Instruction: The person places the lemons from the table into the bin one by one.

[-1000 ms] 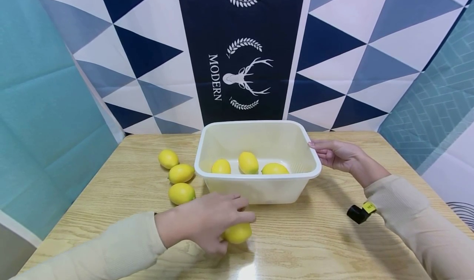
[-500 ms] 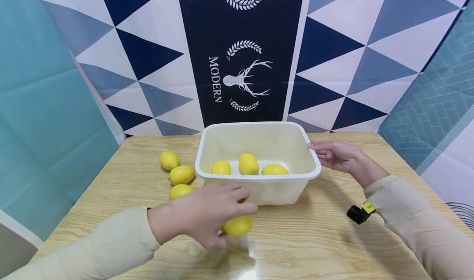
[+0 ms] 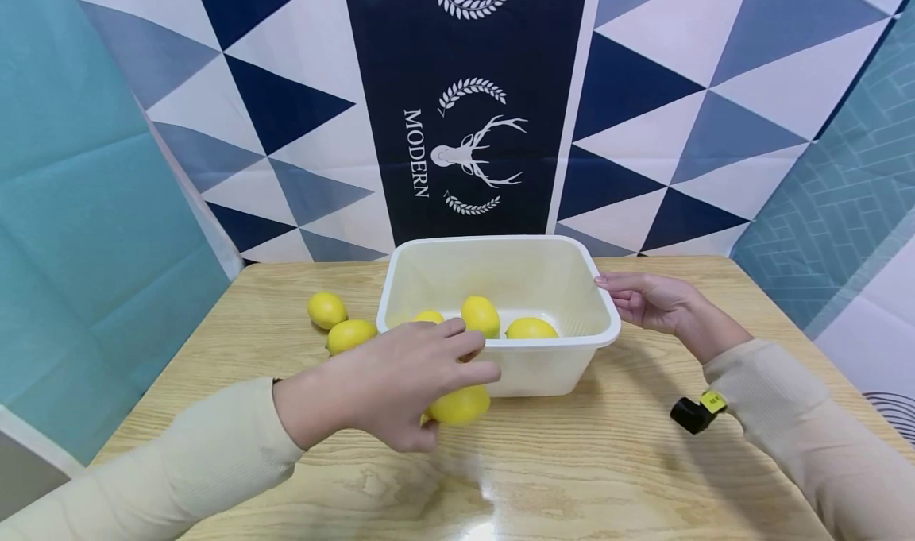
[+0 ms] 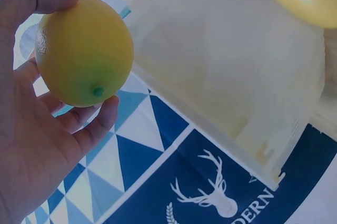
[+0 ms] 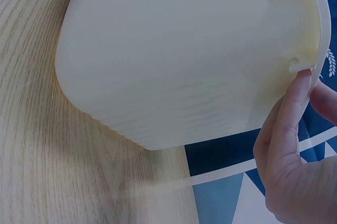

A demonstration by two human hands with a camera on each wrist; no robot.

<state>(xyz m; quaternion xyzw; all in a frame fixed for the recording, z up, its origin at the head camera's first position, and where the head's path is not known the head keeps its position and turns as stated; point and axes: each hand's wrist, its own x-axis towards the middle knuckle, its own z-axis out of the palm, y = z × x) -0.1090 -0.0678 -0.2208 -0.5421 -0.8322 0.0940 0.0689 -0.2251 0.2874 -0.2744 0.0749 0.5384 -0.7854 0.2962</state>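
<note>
Raised in front of the cream plastic basin point(image 3: 539, 368), my left hand point(image 3: 389, 382) grips a yellow lemon point(image 3: 463, 405) between thumb and fingers. The left wrist view shows the held lemon point(image 4: 87, 50) with its greenish stem end facing the camera. My right hand point(image 3: 654, 304) is at the basin's right side. In the right wrist view its fingers point(image 5: 287, 124) lie under the rim and the thumb is on the other side, pinching it. Inside the basin lie a middle lemon point(image 3: 480, 317), a right lemon point(image 3: 531, 328) and a left one point(image 3: 429, 317) partly hidden by my left hand.
Left of the basin, a lemon point(image 3: 326, 310) and another lemon point(image 3: 351, 336) lie on the wooden table point(image 3: 572, 469). A patterned cloth point(image 3: 643, 112) hangs behind the table. A black camera point(image 3: 692, 415) sits on my right wrist.
My left hand has lifted the lemon from low over the table up towards the basin's front rim. It now covers the nearest lemon on the left. My right hand stays at the rim.
</note>
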